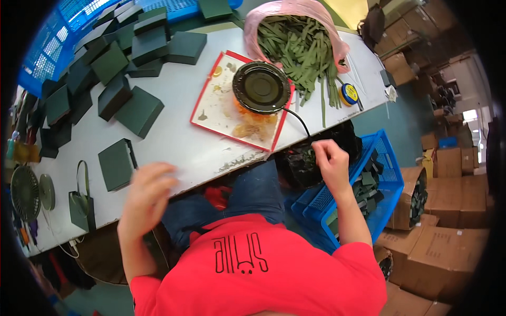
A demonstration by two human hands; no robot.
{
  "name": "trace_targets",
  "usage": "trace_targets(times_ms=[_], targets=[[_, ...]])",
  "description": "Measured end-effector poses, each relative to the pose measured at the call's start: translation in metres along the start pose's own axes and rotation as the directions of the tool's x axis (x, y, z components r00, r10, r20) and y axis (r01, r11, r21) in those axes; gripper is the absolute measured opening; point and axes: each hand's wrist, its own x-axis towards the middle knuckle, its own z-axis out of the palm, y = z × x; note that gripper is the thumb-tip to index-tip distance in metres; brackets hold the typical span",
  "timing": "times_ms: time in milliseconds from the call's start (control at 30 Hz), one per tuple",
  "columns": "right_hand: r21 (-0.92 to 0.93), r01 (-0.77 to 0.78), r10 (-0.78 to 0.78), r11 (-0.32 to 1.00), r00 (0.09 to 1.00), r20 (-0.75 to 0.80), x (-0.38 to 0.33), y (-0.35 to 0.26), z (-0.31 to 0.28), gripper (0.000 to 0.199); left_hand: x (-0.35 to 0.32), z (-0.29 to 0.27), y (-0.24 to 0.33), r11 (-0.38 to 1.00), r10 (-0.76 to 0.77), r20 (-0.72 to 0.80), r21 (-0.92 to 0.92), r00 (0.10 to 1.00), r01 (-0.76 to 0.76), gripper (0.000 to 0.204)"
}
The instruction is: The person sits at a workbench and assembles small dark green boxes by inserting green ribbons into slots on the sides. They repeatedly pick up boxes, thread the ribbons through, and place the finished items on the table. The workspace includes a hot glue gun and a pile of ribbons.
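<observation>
Dark green boxes (pixel 138 110), green strips (pixel 303 50) in pink bag (pixel 295 10), blue crate (pixel 387 174), red-rimmed tray (pixel 211 79).

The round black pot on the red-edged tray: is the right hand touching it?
Apart. The head view shows the right hand beyond the table edge, above the blue crate, with bare tabletop between it and the round black pot.

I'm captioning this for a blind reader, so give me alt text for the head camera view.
Seen from above, a person in a red shirt raises the blurred left hand over a white table and reaches the right hand over a blue crate. Dark green boxes, a round black pot and green strips cover the table.
</observation>
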Motion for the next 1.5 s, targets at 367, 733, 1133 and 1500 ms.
trace_targets(times_ms=[367, 733, 1133, 1500], targets=[[-0.558, 0.405, -0.412, 0.724, 0.903, 0.120, 0.077, 0.061, -0.039, 0.027, -0.019, -0.029, -0.032, 0.835, -0.425, -0.127, 0.328, 0.896, 0.442, 0.103], [-0.397, 0.656, -0.496, 0.642, 0.750, 0.438, 0.103, 0.060, -0.058, 0.017, 0.025, 0.018, 0.011, 0.909, -0.311, -0.012, 0.287, 0.950, 0.301, 0.102], [0.883, -0.175, -0.244, 0.435, 0.921, 0.303, -0.020, -0.052, 0.029, 0.013, 0.028, 0.029, 0.018, 0.965, -0.237, -0.032, 0.110, 0.971, 0.239, 0.103], [0.870, -0.430, 0.232, 0.240, 0.896, 0.379, -0.017, -0.065, 0.073, 0.028, 0.029, 0.029, 0.019, 0.959, -0.238, -0.019, 0.156, 0.971, 0.238, 0.102]])
